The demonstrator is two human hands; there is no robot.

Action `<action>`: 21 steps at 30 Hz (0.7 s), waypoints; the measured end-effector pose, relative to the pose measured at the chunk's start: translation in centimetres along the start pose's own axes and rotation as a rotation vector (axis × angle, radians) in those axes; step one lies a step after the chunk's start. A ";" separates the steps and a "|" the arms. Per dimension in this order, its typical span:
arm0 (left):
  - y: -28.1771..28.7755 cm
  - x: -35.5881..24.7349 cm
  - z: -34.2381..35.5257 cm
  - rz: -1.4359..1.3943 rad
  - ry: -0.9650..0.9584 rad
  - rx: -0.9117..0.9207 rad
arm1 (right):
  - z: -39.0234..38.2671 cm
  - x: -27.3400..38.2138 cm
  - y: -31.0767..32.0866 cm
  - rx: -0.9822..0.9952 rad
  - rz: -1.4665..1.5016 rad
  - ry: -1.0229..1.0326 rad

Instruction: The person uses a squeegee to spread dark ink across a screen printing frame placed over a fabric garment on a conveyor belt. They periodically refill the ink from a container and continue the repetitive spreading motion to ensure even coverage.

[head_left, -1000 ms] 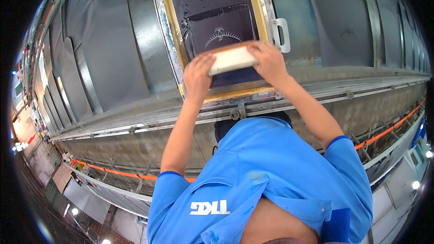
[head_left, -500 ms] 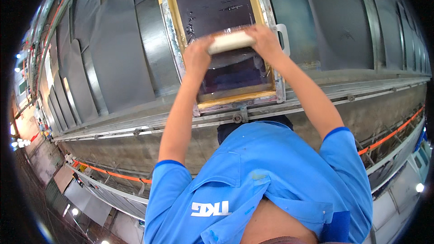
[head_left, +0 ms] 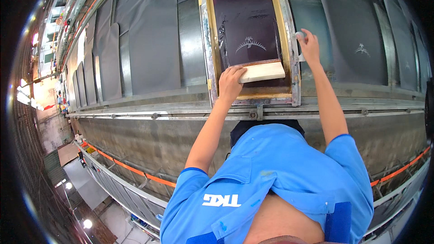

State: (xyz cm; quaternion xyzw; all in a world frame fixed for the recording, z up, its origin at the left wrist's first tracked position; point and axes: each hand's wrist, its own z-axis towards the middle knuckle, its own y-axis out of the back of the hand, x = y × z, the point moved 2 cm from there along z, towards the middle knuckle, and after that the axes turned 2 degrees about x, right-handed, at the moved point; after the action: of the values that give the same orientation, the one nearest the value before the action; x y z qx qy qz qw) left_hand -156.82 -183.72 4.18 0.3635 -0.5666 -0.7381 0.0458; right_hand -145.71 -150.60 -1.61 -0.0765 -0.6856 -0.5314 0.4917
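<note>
A screen printing frame (head_left: 295, 79) with metal sides and yellowish tape lies on the long table. Its dark mesh (head_left: 246, 20) carries a pale emblem with a curved lower edge and wet-looking streaks. My left hand (head_left: 231, 82) is closed round the left end of a squeegee (head_left: 263, 72) with a pale wooden handle, which rests across the near part of the mesh. At the frame's right side, my right hand (head_left: 309, 48) grips the upper part of a white handle (head_left: 301, 57), whose lower end shows below my fingers.
Dark grey sheet pieces (head_left: 154, 40) lie along the table to the left. Another dark sheet (head_left: 352, 31) on the right bears a small pale emblem. A metal rail (head_left: 190, 114) with bolted stops runs along the near edge. An orange strip (head_left: 131, 166) passes behind me.
My right hand has left the squeegee and moved to the frame's white handle. The left hand has brought the squeegee to the near end, uncovering the emblem on the mesh. The view has shifted.
</note>
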 end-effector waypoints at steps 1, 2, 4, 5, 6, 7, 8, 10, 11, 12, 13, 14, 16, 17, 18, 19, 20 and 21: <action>-0.1 0.0 0.0 -0.008 -0.017 -0.001 | 0.7 -0.6 -0.8 0.073 0.104 -0.068; -0.2 0.1 -0.4 0.002 -0.024 -0.009 | 1.1 -0.5 -1.4 0.152 0.203 -0.126; -0.1 0.3 -1.4 0.024 -0.043 -0.025 | 1.1 0.2 -2.2 0.070 0.173 -0.117; 0.0 0.3 -1.6 0.055 -0.033 -0.033 | 1.4 1.2 -2.3 0.033 0.154 -0.098; 0.3 0.3 -2.0 0.002 -0.032 -0.039 | 1.7 2.1 -2.0 0.012 0.107 -0.087; 0.7 0.4 -2.4 -0.049 -0.032 -0.045 | 2.0 2.9 -1.3 -0.010 0.061 -0.076; 1.2 0.5 -3.2 -0.103 -0.025 -0.039 | 1.4 3.9 -0.7 -0.024 0.012 -0.077; 2.8 1.7 -4.3 -0.112 -0.014 -0.069 | 0.5 6.9 -0.5 -0.072 0.023 0.007; 3.9 2.5 -5.0 -0.093 -0.012 -0.091 | 0.2 8.9 -0.9 -0.100 0.032 0.053; 4.8 3.3 -5.8 -0.077 -0.003 -0.108 | -0.5 10.6 -1.7 -0.088 0.081 0.058; 6.0 4.7 -6.4 0.001 -0.014 -0.141 | -1.2 12.6 -2.7 -0.077 0.131 0.062; 7.3 6.5 -7.0 0.027 -0.016 -0.135 | -2.0 14.5 -4.0 -0.074 0.178 0.060; 10.5 11.3 -8.6 0.075 -0.031 -0.115 | -4.0 19.2 -7.5 -0.067 0.128 0.065; 12.1 14.1 -9.5 0.105 -0.036 -0.116 | -5.0 21.6 -9.7 -0.068 0.104 0.067; 14.0 16.5 -10.5 0.116 -0.030 -0.090 | -6.1 23.6 -11.8 -0.043 0.122 0.050; 15.9 18.8 -11.4 0.128 -0.026 -0.064 | -7.3 25.4 -14.1 -0.019 0.140 0.032; 17.7 21.5 -11.9 0.144 -0.021 -0.052 | -7.9 27.3 -16.7 0.003 0.161 0.029; 18.9 23.5 -12.3 0.166 -0.021 -0.026 | -8.9 28.2 -18.8 -0.016 0.152 0.062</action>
State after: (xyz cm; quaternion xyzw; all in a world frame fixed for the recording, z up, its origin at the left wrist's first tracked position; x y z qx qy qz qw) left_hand -173.26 -211.56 8.05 0.3069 -0.5854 -0.7429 0.1054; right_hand -166.49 -177.52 6.97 -0.1158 -0.6580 -0.5001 0.5510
